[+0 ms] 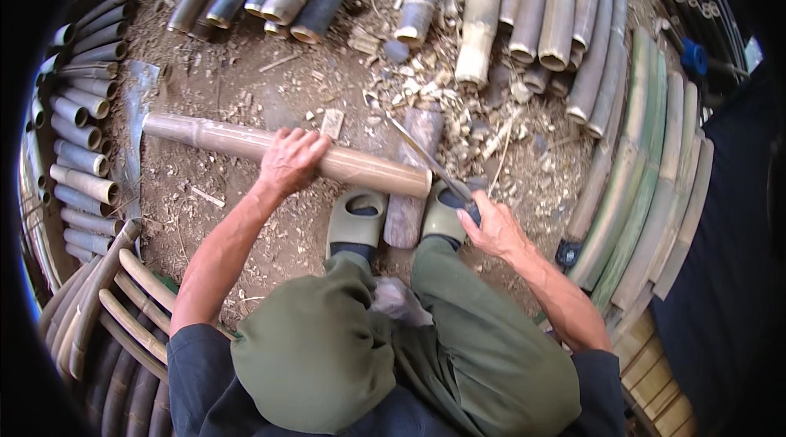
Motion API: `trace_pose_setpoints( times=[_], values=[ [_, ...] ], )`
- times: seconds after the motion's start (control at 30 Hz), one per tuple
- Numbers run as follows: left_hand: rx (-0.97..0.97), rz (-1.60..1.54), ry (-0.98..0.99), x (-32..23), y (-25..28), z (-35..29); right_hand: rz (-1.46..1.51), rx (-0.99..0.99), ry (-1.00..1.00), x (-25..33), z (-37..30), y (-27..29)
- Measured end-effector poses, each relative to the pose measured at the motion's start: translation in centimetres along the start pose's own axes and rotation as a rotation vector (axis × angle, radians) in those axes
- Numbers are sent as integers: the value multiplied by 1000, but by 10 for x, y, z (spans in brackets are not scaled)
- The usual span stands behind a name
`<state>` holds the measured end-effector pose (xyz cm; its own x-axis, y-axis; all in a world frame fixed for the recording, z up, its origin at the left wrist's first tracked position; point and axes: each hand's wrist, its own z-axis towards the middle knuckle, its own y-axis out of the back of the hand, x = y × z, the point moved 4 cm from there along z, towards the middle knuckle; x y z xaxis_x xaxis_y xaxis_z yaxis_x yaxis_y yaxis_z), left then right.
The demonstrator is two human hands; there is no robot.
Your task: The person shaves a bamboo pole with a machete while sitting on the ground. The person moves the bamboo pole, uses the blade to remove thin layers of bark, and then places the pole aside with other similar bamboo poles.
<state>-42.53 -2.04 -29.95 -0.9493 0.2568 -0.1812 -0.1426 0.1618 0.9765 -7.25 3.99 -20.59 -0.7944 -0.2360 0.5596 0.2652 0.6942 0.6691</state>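
Note:
My left hand (290,162) is wrapped over the middle of a thick bamboo pole (372,173), which slants slightly across the ground in front of my feet. The pole's right end rests on a short log (404,223) lying between my shoes. My right hand (496,229) grips the dark handle of a long-bladed knife (419,148). Its blade points up and left, just past the pole's right end, over the log. Whether the blade touches the pole, I cannot tell.
Olive clogs (357,228) flank the log. Pale wood chips (491,138) litter the dirt. Cut bamboo poles (561,7) lie along the far side, with split bamboo strips (634,167) at right. Stacked bamboo (86,163) lines the left, beside a flat metal strip (137,130).

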Motion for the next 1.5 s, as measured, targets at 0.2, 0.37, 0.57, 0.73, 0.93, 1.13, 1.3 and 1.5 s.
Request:
trace_pose_setpoints(
  times=[0.2, 0.37, 0.57, 0.73, 0.93, 1.13, 1.3, 1.5],
  values=[
    [-80, 20, -22, -12, -2, 14, -43, -225, 184, -18, -4, -11],
    [401, 52, 25, -21, 20, 28, -46, 133, -154, -44, -1, -8],
    [475, -33, -32, -25, 29, 74, 44, 17, -140, -57, -27, -9],
    [440, -72, -17, -32, 8, 78, 131, -103, -87, -36, -38, 14],
    [474, -51, -2, -24, 5, 79, 170, -373, 230, -22, -27, 0],
    [536, -73, 63, -6, 11, 80, 133, -167, 43, -11, -6, 12],
    [402, -47, -1, -27, 8, 72, 295, -486, 343, -10, -27, 9],
    [350, -12, 18, -4, 29, 77, 90, -96, 15, -26, 17, 11]
  ],
)
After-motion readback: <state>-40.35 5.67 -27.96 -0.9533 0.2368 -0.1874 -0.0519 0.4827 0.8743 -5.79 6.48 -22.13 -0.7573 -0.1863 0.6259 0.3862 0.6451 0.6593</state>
